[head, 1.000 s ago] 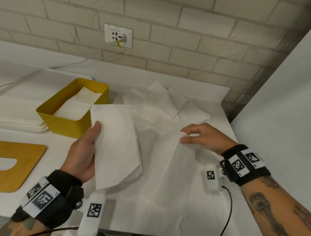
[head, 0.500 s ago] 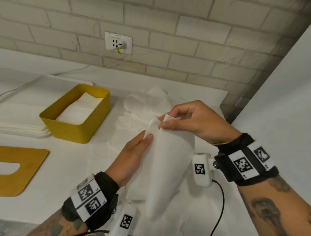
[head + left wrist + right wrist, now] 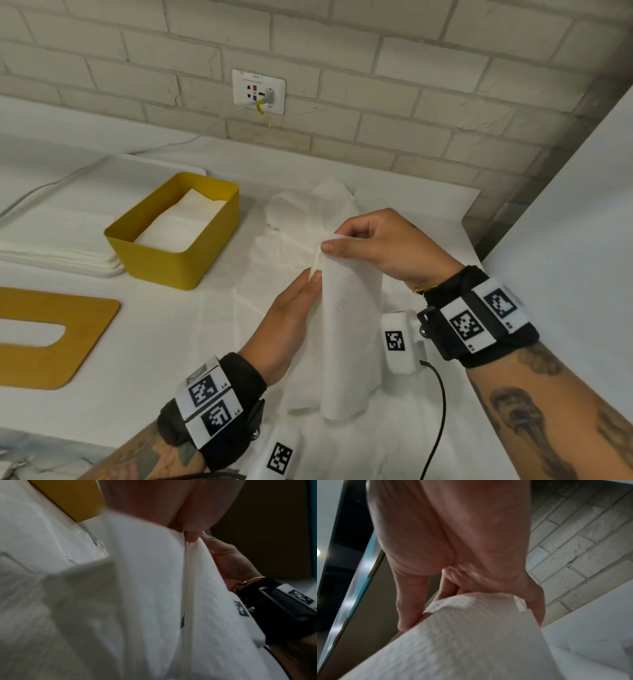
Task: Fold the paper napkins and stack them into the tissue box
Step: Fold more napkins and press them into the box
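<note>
White brick wall (image 3: 376, 68) up top, a wall socket (image 3: 258, 91) upper centre, and a white table (image 3: 154, 329) filling the lower frame. Centre of the head view, the right hand (image 3: 380, 246) pinches the top edge of a paper napkin (image 3: 349, 329) between thumb and forefinger, other fingers curled behind it. The napkin hangs doubled over, its lower end resting on loose napkins (image 3: 308, 219) spread across the table. The left hand (image 3: 291, 318) comes up from below, fingers straight and flat against the napkin's left side, fingertip just under the right thumb. Hands close together, then, both on the one sheet. Left of centre sits the yellow tissue box (image 3: 164, 263), folded napkins already inside. A wooden lid (image 3: 68, 342) with a slot lies at the far left edge.
</note>
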Tool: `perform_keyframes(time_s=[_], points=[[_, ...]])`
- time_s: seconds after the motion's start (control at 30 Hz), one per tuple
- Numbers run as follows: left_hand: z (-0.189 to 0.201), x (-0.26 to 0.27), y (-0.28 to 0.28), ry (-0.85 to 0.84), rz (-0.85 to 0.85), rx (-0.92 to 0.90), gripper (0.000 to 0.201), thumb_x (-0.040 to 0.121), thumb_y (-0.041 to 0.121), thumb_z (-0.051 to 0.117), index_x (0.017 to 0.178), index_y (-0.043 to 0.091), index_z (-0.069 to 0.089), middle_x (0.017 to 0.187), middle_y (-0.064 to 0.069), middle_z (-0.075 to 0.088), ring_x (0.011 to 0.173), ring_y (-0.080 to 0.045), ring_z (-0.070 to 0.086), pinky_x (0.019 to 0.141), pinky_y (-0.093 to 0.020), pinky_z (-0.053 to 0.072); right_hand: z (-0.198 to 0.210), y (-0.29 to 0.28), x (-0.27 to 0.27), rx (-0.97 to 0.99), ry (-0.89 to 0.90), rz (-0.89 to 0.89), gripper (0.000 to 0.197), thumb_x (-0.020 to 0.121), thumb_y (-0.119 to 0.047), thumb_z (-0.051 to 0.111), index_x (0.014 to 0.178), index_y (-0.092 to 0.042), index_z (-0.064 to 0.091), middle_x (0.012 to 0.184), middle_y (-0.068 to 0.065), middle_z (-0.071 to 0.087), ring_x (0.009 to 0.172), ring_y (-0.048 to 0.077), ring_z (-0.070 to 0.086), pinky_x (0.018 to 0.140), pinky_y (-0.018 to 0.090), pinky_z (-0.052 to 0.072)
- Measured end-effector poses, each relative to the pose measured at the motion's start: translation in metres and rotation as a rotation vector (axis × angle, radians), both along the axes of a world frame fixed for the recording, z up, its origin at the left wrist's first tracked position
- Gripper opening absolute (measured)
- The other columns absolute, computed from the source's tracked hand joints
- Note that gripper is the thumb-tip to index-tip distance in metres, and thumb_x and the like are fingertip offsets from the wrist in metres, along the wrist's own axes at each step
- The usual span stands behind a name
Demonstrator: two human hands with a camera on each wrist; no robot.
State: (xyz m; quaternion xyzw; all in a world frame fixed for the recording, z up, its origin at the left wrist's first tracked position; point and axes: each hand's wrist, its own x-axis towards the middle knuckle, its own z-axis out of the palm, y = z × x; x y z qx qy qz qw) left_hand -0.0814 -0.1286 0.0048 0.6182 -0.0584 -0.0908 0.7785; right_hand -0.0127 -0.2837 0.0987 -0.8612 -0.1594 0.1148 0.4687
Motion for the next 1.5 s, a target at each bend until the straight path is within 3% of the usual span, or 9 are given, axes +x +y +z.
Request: perform_keyframes(time_s=[0.17,0.27,0.37,0.5,0.73,1.03,1.17,1.33,1.5], points=[[0.001,0.003,0.001,0.034,0.030,-0.041,0.031,0.108,0.037,0.039,0.129,0.034,0.062,0.123,0.010,0.073,0.117,-0.011,0.068,0.098,-0.030,0.051,0.012,-0.003,0.000,-0.093,-0.042,0.011,0.015,0.082,-0.021,0.083,0.093,-0.015,0.076,0.097,0.002,0.077,0.089,0.009,0.071,0.091,0.030,0.054],[-0.002,0.010,0.012,0.092,0.109,-0.096,0.038,0.104,0.042,0.047,0.137,0.028,0.059,0.130,0.007,0.071,0.123,-0.015,0.065,0.110,-0.041,0.046,0.033,-0.016,-0.007,-0.077,-0.105,-0.013,0.030,0.081,-0.014,0.083,0.102,-0.021,0.064,0.095,-0.001,0.078,0.088,0.010,0.074,0.085,0.026,0.056],[-0.002,0.018,0.023,0.108,0.186,-0.115,0.032,0.104,0.043,0.049,0.132,0.033,0.061,0.128,0.011,0.071,0.124,-0.012,0.063,0.114,-0.041,0.043,0.052,-0.029,-0.013,-0.096,-0.160,-0.063,0.042,0.084,-0.015,0.080,0.114,-0.028,0.053,0.092,-0.004,0.079,0.085,0.015,0.076,0.085,0.041,0.059],[0.010,0.024,0.031,0.056,0.187,-0.094,0.030,0.109,0.036,0.040,0.126,0.029,0.064,0.121,0.008,0.075,0.118,-0.014,0.068,0.105,-0.039,0.050,0.065,-0.036,-0.021,-0.117,-0.184,-0.040,0.024,0.087,-0.011,0.076,0.105,-0.025,0.067,0.088,-0.004,0.079,0.085,0.019,0.076,0.089,0.052,0.059],[0.019,0.031,0.029,0.028,0.161,-0.090,0.036,0.109,0.037,0.039,0.134,0.023,0.061,0.130,0.000,0.071,0.124,-0.019,0.065,0.113,-0.048,0.045,0.086,-0.036,-0.041,0.010,0.054,0.341,0.020,0.080,-0.008,0.071,0.100,-0.010,0.070,0.090,0.006,0.078,0.080,0.014,0.075,0.072,0.019,0.058],[0.010,0.013,0.007,0.167,0.006,-0.172,0.046,0.101,0.050,0.047,0.135,0.024,0.062,0.127,-0.011,0.071,0.119,-0.030,0.067,0.104,-0.047,0.051,0.034,-0.017,0.014,-0.152,0.041,0.198,0.016,0.093,-0.006,0.069,0.107,-0.015,0.069,0.100,0.011,0.078,0.098,0.034,0.073,0.095,0.045,0.058],[0.003,0.009,0.003,0.204,-0.039,-0.211,0.054,0.093,0.056,0.059,0.135,0.023,0.062,0.135,-0.016,0.065,0.127,-0.040,0.059,0.110,-0.054,0.046,0.016,-0.009,0.025,-0.189,0.047,0.164,0.018,0.094,-0.008,0.068,0.109,-0.017,0.069,0.099,0.005,0.079,0.091,0.019,0.074,0.092,0.034,0.057],[0.000,0.008,0.004,0.301,-0.052,-0.233,0.054,0.101,0.058,0.037,0.129,0.021,0.066,0.120,-0.009,0.075,0.111,-0.025,0.072,0.094,-0.038,0.055,0.003,-0.002,0.028,-0.304,0.064,0.188,0.017,0.093,-0.011,0.069,0.105,-0.024,0.069,0.083,-0.010,0.077,0.078,0.005,0.072,0.087,0.029,0.056],[-0.005,0.012,0.004,0.285,-0.005,-0.212,0.036,0.107,0.032,0.045,0.135,0.016,0.060,0.126,-0.011,0.072,0.116,-0.029,0.070,0.094,-0.040,0.057,-0.009,0.003,0.022,-0.264,0.000,0.066,0.023,0.091,-0.026,0.074,0.113,-0.029,0.066,0.094,-0.009,0.074,0.092,0.007,0.069,0.095,0.035,0.055]])
